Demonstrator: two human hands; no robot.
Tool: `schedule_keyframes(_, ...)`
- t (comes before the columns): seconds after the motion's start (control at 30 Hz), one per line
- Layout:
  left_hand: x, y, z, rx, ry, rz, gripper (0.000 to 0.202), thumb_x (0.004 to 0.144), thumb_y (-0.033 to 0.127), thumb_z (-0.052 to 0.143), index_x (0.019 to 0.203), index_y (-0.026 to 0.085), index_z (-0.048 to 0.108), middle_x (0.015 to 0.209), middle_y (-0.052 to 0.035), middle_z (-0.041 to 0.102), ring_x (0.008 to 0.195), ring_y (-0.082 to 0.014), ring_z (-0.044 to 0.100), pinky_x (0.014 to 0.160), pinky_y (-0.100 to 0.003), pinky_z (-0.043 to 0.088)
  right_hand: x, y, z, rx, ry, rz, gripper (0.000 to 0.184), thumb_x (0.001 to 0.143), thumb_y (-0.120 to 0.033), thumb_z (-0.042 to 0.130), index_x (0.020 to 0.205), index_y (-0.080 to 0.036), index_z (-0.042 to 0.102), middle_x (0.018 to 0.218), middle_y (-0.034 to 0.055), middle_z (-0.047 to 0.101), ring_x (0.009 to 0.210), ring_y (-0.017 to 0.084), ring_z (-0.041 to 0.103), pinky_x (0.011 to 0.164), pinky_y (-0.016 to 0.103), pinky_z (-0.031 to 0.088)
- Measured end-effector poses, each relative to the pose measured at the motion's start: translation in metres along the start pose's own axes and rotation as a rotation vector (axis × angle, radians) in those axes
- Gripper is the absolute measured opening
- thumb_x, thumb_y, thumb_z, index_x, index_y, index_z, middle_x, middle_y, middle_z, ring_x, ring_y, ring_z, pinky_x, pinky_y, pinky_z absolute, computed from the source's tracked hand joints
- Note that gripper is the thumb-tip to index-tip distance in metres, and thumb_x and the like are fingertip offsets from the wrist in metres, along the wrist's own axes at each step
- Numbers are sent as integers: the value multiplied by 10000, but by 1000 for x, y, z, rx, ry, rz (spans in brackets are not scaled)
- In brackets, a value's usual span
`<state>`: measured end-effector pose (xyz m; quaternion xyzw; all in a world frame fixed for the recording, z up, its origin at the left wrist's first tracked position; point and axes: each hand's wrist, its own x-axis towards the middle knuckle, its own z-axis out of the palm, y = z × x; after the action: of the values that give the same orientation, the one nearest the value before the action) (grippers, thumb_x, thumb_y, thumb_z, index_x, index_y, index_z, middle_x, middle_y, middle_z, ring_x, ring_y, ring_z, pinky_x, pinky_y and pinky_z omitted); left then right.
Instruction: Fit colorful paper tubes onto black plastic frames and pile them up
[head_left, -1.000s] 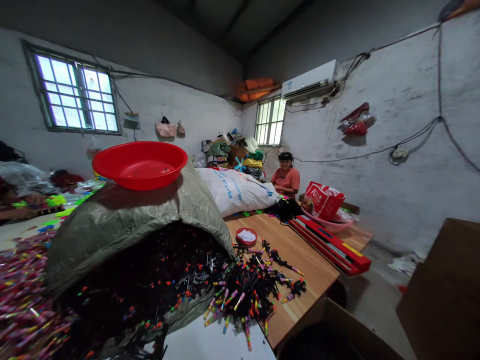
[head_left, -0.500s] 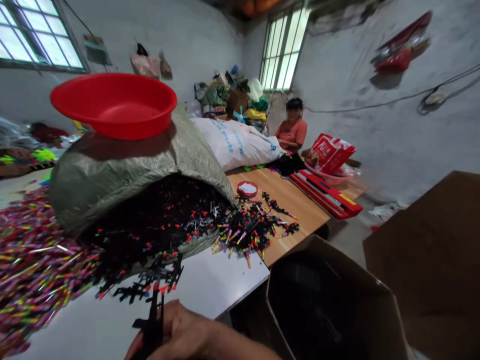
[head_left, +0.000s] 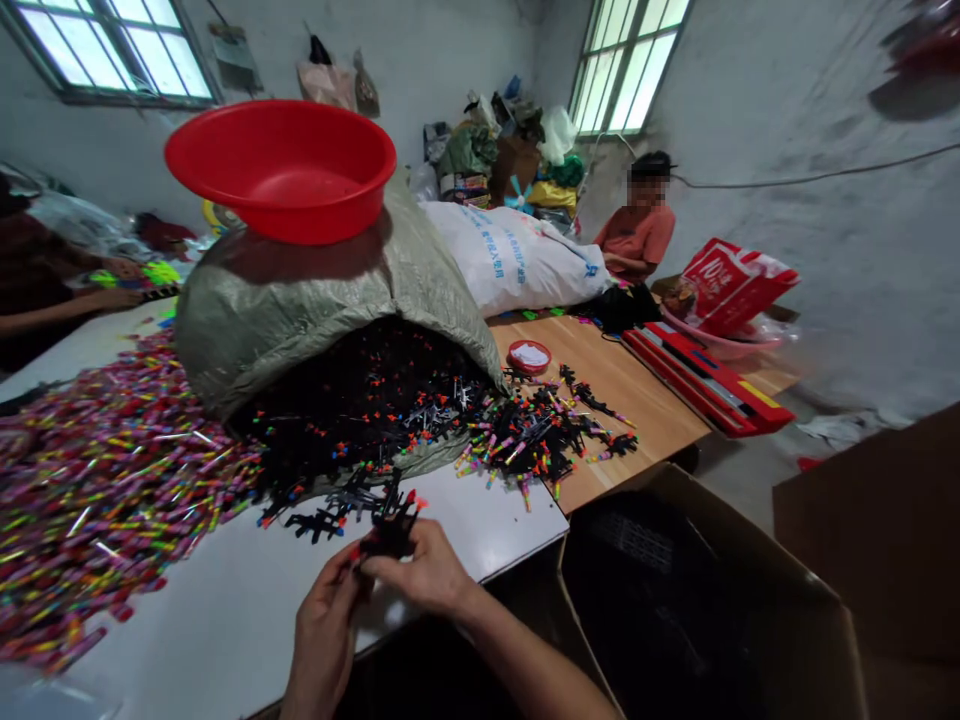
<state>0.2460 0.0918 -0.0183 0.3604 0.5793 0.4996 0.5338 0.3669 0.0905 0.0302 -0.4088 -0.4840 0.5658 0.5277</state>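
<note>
where the right hand (head_left: 433, 572) is: grip clasping a black toy piece (head_left: 390, 535)
left hand (head_left: 326, 622): grip pinching it too
surface (head_left: 187, 625): white, pretty loaded up

We see black toy (head_left: 391, 535), dark and small, looks like plastic. Bright red-orange bit sticks out at top right. Toy is up off white tabletop (head_left: 217, 590), between left hand (head_left: 328, 615) and right hand (head_left: 433, 572). Both pinch it: left at low left end, right at right side. Fingers hide part, so we cannot tell whole shape, or if one piece or more.
</note>
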Motion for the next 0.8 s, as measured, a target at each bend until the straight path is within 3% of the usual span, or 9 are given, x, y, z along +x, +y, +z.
schedule_keyframes(0.1, 1, 4, 4, -48, -42, -11, 629, 446, 592, 774, 868, 133, 686, 560, 15, 588, 530, -124, 519, 510, -240, 430, 4, 5, -8, -120, 90, -23, 151, 705, -280, 577, 599, -178, 612, 585, -25, 608, 584, 121, 567, 608, 213, 457)
schedule_keyframes(0.27, -6, 18, 15, -78, -119, 72, 546, 586, 550, 713, 923, 124, 656, 562, 24, 557, 511, -91, 465, 485, -212, 367, -1, 10, -12, -204, 272, -11, 154, 635, -339, 653, 649, -190, 620, 674, 28, 689, 657, 179, 643, 656, 270, 515)
schedule_keyframes(0.37, -2, 23, 15, -71, -143, 152, 496, 676, 510, 659, 986, 124, 621, 649, 5, 579, 533, -83, 456, 488, -208, 350, 2, 6, -14, -226, 281, -58, 175, 640, -351, 679, 681, -186, 637, 707, 38, 705, 690, 188, 659, 710, 301, 527)
schedule_keyframes(0.47, -2, 23, 13, 0, -146, 219, 410, 709, 470, 644, 935, 128, 625, 631, 13, 556, 546, -87, 455, 526, -218, 371, 5, 7, -15, -262, 266, -66, 180, 646, -351, 684, 694, -178, 660, 711, 48, 712, 693, 200, 665, 708, 320, 529)
schedule_keyframes(0.7, -5, 12, 13, 46, -165, 265, 397, 757, 459, 600, 966, 123, 632, 678, -14, 589, 571, -107, 489, 551, -234, 409, 3, 16, -14, -289, 306, -115, 188, 659, -353, 683, 720, -175, 685, 721, 54, 724, 690, 205, 672, 698, 319, 535)
schedule_keyframes(0.8, -4, 10, 12, 168, -116, 365, 321, 810, 391, 552, 978, 131, 640, 796, -55, 650, 646, -126, 556, 605, -244, 447, 2, 18, -14, -307, 307, -92, 222, 674, -383, 669, 727, -168, 695, 731, 63, 728, 699, 210, 679, 713, 323, 535)
